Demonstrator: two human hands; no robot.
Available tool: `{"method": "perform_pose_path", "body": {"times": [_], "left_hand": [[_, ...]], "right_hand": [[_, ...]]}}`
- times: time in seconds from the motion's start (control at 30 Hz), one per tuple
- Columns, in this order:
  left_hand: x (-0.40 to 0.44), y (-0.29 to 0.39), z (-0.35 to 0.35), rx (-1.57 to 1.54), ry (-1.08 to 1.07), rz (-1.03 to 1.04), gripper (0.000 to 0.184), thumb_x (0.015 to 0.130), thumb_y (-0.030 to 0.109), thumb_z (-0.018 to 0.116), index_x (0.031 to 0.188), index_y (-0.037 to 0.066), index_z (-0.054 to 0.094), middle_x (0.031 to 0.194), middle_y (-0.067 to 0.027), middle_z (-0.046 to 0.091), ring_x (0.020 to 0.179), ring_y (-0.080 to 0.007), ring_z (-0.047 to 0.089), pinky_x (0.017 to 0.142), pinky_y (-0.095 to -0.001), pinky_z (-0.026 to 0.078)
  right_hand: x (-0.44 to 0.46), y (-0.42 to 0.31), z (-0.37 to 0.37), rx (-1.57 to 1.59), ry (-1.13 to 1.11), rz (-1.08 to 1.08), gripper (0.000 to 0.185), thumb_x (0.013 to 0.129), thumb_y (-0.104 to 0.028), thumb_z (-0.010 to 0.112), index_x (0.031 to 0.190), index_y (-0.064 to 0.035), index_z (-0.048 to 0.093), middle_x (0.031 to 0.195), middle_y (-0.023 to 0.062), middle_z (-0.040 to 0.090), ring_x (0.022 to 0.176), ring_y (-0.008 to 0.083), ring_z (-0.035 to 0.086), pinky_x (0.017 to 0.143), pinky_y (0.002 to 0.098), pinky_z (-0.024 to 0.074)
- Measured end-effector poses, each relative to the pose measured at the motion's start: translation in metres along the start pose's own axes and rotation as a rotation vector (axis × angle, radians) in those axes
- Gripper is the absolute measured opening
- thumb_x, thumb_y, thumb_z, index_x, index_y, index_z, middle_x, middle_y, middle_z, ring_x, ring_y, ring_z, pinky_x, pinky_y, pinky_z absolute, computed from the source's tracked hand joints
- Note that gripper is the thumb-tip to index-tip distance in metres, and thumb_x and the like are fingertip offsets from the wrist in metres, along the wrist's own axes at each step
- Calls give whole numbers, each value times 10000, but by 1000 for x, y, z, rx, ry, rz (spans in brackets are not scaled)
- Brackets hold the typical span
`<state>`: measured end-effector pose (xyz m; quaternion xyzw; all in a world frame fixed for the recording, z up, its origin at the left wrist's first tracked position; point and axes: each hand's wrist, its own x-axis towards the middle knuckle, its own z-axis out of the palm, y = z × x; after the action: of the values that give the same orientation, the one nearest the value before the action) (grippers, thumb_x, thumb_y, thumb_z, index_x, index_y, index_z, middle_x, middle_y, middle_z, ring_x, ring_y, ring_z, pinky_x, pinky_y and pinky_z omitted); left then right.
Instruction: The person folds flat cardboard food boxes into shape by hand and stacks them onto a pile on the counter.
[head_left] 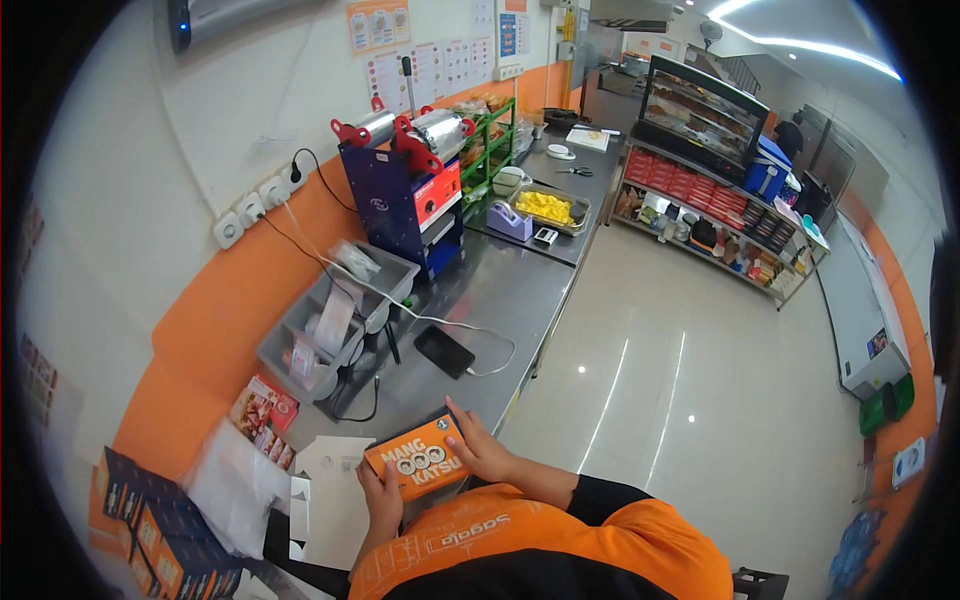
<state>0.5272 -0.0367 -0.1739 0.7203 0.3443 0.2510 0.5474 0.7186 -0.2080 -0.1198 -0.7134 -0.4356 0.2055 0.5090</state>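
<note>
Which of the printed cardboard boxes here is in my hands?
The orange rectangular cardboard box lettered MANG KATSU: your left hand and right hand hold its sides. The dark-blue and orange cardboard cartons at lower left touch neither hand.

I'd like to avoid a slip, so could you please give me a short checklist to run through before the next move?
1. Orange box held by both hands: ok, the left hand and right hand grip it at opposite sides.
2. Printed face in view: ok, the lettering faces the camera.
3. All its flaps tucked in: cannot tell, the underside is hidden.
4. Contents of the box: cannot tell, nothing inside shows.
5. Phone clear of the box: ok, it lies apart on the steel counter.
6. White carton closed: not ok, its flaps are open.
</note>
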Motion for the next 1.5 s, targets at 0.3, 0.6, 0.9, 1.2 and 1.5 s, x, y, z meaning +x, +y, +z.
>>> {"method": "perform_pose_path", "body": {"times": [0.3,0.6,0.9,1.2,1.5], "left_hand": [[1,39,-10,108,112,-65,513,939,319,717,1251,-37,520,1088,-180,666,979,-302,660,878,-398,515],[2,43,-20,274,32,-141,453,954,397,672,1097,-32,652,1028,-203,713,939,-311,693,840,-405,528],[4,-29,-9,234,-44,-63,395,1031,338,551,1148,-24,659,1002,-163,703,915,-253,694,760,-384,553],[-1,-81,15,401,-50,35,438,1057,271,442,1379,-20,496,1261,-278,597,1093,-429,620,901,-474,522],[-9,-101,27,313,44,204,644,1065,240,420,1571,-44,139,1497,-284,419,1393,-427,389,1178,-473,267]], "right_hand": [[-7,3,15,-68,124,-64,711,1042,-297,518,1603,-63,149,1301,270,421,1162,441,510,1033,431,425],[-7,14,20,-85,113,-57,711,1040,-296,523,1599,-51,157,1281,277,434,1152,441,513,1038,433,420],[-6,55,35,-26,35,20,701,1054,-297,496,1590,-17,142,1287,309,418,1175,469,478,1078,450,376],[-15,148,68,-402,11,57,532,1052,-297,466,1411,89,390,1222,329,478,1134,483,484,1012,512,412],[-7,135,53,-213,-80,89,569,1059,-234,473,1501,76,291,1305,275,453,1158,398,490,1041,453,413]]}}
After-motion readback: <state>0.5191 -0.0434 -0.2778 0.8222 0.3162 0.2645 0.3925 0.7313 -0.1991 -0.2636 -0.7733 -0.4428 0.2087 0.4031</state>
